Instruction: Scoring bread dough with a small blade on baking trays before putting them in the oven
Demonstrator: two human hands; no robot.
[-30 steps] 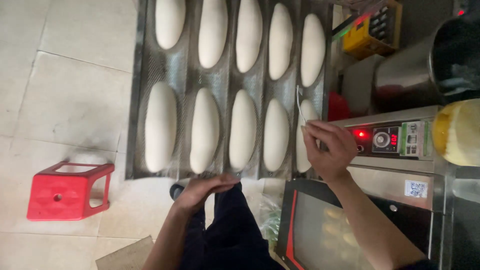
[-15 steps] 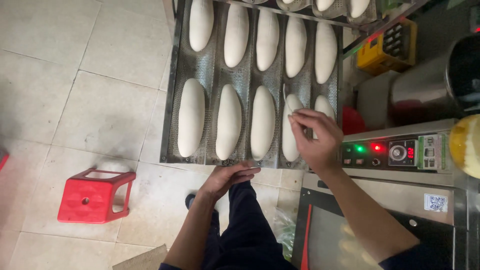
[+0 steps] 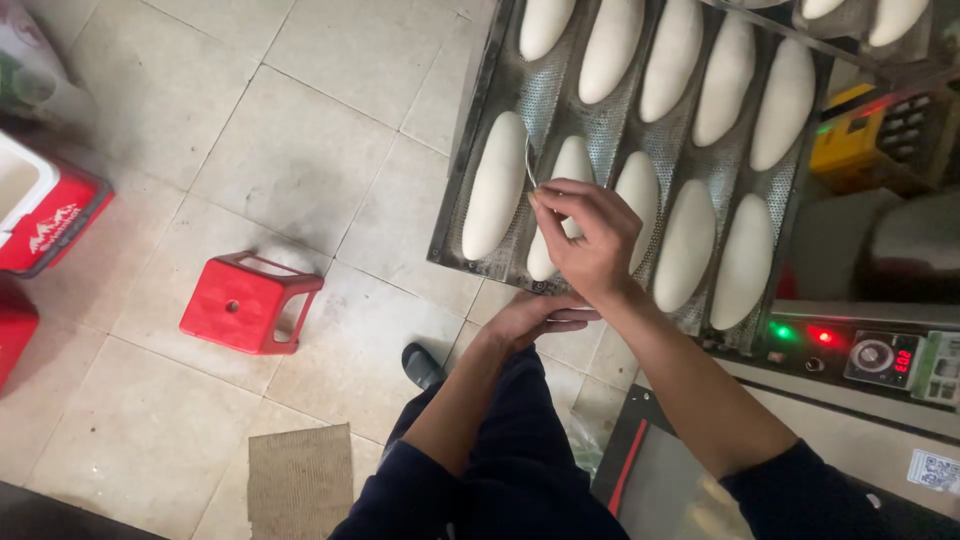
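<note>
- At 9 o'clock in my view I see a red and white cooler box (image 3: 40, 205) on the tiled floor (image 3: 300, 150).
- At 8 o'clock a red plastic stool (image 3: 245, 303) stands upright on the floor, well apart from both hands.
- At 7 o'clock a brown mat (image 3: 300, 480) lies flat on the tiles.
- Near centre, at 6 o'clock, my left hand (image 3: 535, 318) is held flat with fingers extended, gripping nothing. It sits just below the near edge of the baking tray (image 3: 470, 165).
- Just above it, my right hand (image 3: 590, 235) is pinched closed on a thin blade (image 3: 529, 163), whose tip points toward 12 o'clock.
- The blade lies between the first dough loaf (image 3: 495, 185) and the second dough loaf (image 3: 562, 180) in the near row; I cannot tell whether it touches either.
- The tray is perforated metal with long channels, each holding pale oblong loaves, from 12 to 2 o'clock.
- At 4 o'clock an oven control panel (image 3: 860, 350) shows one green and one red lamp lit.
</note>
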